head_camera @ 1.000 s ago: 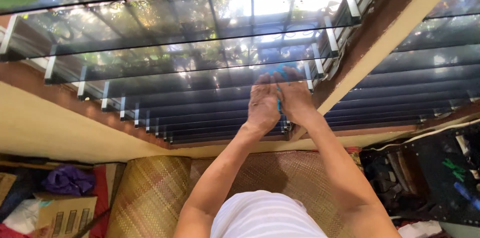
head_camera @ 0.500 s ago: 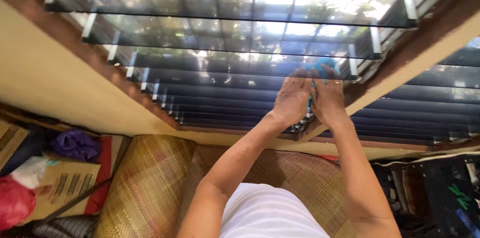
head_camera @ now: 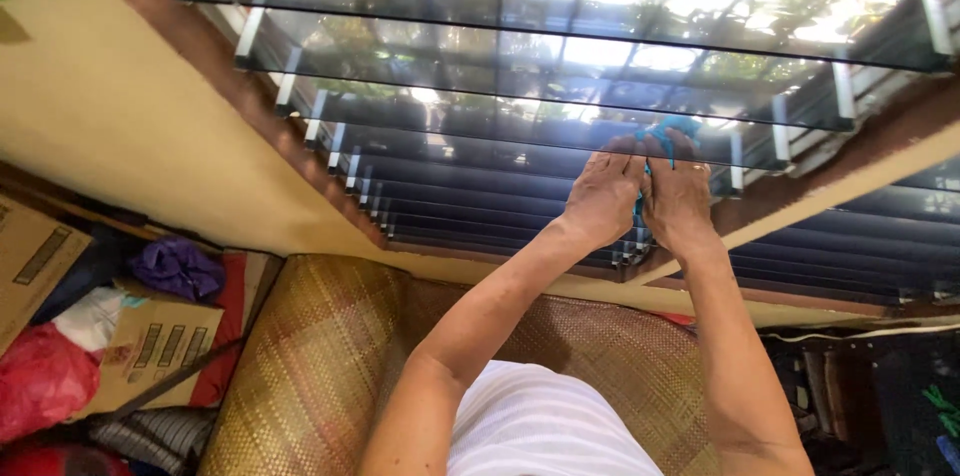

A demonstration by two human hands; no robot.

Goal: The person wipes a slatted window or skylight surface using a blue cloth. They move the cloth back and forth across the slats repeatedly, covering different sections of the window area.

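Head view shows the left hand (head_camera: 601, 198) and right hand (head_camera: 678, 201) side by side on a glass slat (head_camera: 480, 121), fingers curled around a blue cloth (head_camera: 672, 128). Both hands hide most of the cloth.

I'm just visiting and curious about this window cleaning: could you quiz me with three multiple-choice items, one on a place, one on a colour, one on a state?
1. Where are the hands?
A at the glass slats
B on the mat
C in a box

2. What colour is the cloth?
A red
B blue
C white

3. How do the slats stand?
A removed
B shut flat
C tilted open

Answers:
A, left hand and right hand meet at the glass slats.
B, the cloth shows blue above the fingers.
C, gaps show between slats.
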